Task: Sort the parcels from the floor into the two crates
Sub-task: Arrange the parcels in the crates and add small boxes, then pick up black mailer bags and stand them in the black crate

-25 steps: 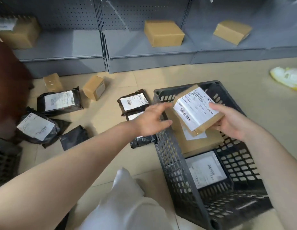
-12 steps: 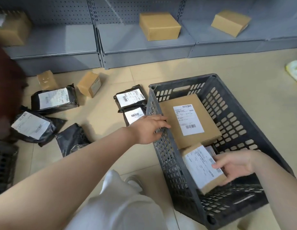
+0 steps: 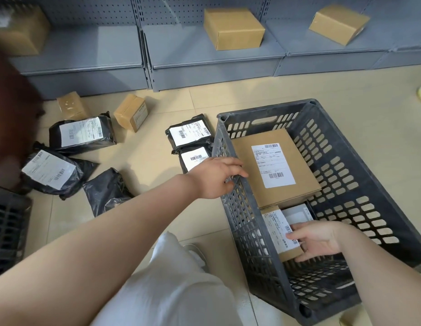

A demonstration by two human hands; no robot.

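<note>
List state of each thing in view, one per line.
Crate: upright, open-topped, holds boxes.
Large box: flat in crate, label up.
Small box: in crate, gripped by right hand.
Left hand: holds crate wall.
Black bags: on floor, sealed.
Floor boxes: closed, unsorted.

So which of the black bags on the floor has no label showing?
The crumpled black bag nearest the left forearm; the other four black bags each show a white label.
</note>
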